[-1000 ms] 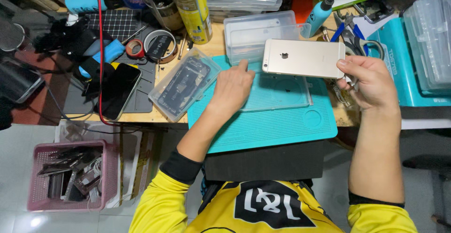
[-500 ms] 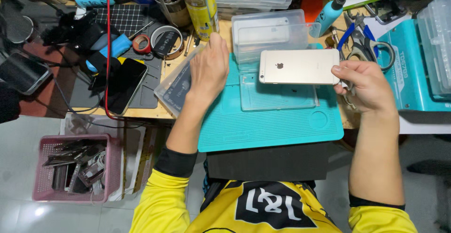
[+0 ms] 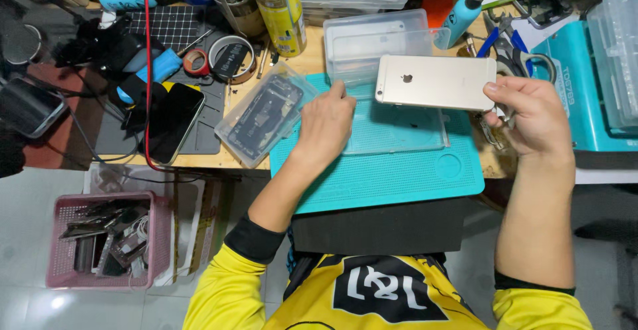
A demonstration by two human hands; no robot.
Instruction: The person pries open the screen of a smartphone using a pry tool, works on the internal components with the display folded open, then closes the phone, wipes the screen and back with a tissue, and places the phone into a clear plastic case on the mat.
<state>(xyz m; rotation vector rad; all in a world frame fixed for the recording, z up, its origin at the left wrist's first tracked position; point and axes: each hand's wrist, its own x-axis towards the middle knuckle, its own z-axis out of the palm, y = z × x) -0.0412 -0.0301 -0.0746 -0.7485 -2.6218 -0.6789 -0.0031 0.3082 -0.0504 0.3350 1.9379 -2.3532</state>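
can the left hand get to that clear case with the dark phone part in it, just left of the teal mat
Probably yes. The left hand rests on the teal mat right beside the clear case, which lies uncovered on the wooden bench, with nothing between them.

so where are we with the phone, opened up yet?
Not opened: the gold phone is whole, back up, held by one end in the right hand above the teal mat. The left hand rests on the mat beside a clear plastic tray. No screws or removed parts show on the mat.
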